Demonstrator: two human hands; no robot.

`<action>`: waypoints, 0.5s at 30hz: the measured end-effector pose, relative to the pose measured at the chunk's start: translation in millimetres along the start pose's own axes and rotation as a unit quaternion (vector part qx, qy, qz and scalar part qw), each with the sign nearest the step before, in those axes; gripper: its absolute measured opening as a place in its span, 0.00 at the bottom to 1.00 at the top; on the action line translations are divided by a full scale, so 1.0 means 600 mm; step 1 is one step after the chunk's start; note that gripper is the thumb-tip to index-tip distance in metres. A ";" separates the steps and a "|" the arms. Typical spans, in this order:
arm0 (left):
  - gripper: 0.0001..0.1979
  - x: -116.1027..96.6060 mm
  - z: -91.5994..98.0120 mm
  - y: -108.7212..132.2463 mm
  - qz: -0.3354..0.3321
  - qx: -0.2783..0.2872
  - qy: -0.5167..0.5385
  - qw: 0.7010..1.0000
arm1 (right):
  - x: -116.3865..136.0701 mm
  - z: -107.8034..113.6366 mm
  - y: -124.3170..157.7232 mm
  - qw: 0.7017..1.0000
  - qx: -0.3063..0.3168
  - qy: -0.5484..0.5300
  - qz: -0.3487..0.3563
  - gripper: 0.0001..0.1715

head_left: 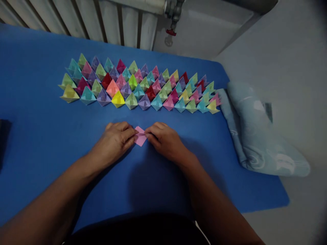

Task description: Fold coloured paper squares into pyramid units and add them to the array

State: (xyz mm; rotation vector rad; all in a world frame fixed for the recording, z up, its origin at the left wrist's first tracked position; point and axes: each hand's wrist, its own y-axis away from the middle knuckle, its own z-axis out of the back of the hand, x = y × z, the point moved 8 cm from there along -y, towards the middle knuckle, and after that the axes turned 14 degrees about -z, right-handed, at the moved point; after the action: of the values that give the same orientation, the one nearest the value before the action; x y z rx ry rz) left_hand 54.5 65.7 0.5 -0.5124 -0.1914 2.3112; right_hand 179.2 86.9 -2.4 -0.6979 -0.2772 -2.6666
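Observation:
A small pink folded paper (pixel 140 136) lies on the blue sheet (pixel 46 136) in front of me. My left hand (pixel 116 139) pinches its left side with fingers pressed together. My right hand (pixel 165 139) pinches its right side in the same way. Both hands rest on the sheet, and their fingertips meet over the paper's middle. Beyond them stand several rows of folded paper boats (pixel 139 85) in pink, green, yellow, purple, red and teal.
A pale blue pillow (pixel 258 136) lies at the right edge of the sheet. A white radiator (pixel 107 20) with a red valve (pixel 170 32) runs along the back. A dark object (pixel 3 136) sits at the far left edge.

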 end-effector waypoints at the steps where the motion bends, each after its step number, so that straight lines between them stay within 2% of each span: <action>1: 0.13 0.003 -0.001 0.001 0.012 0.000 0.005 1.000 | 0.000 -0.001 -0.001 1.000 0.003 0.003 -0.004 0.11; 7: 0.12 0.013 -0.005 0.002 0.046 0.017 0.013 0.999 | -0.001 -0.003 -0.005 0.999 0.004 0.017 -0.033 0.09; 15: 0.10 0.005 0.004 0.001 0.028 -0.003 0.000 1.000 | -0.005 -0.001 -0.004 1.000 -0.002 -0.003 -0.031 0.09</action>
State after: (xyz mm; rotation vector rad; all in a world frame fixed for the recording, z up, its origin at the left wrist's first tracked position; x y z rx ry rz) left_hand 51.2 67.5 1.8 -0.5261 -0.1871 2.3657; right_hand 180.4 89.5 -4.7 -0.7093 -0.2993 -2.7242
